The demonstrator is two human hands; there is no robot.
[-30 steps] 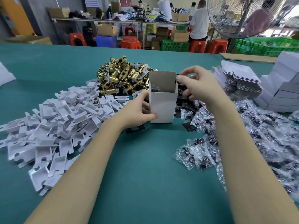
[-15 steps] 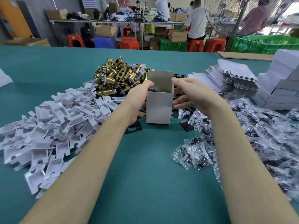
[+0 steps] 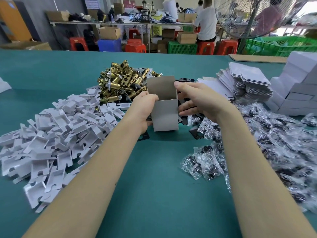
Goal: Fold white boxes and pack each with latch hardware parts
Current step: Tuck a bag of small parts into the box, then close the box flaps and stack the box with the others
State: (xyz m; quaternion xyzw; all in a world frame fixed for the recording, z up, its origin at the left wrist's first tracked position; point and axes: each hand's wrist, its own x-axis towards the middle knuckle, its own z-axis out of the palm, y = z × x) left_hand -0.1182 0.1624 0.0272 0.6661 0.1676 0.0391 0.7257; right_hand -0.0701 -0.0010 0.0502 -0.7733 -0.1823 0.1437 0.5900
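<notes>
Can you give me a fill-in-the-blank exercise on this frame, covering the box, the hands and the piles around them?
1. The white box stands upright on the table with its top flap ____.
2. The left hand and right hand hold the box from ____ sides.
3. The brass latch pile lies ____ the box.
4. The screw bags lie on the person's ____ side.

Missing words: open; opposite; behind; right
</notes>
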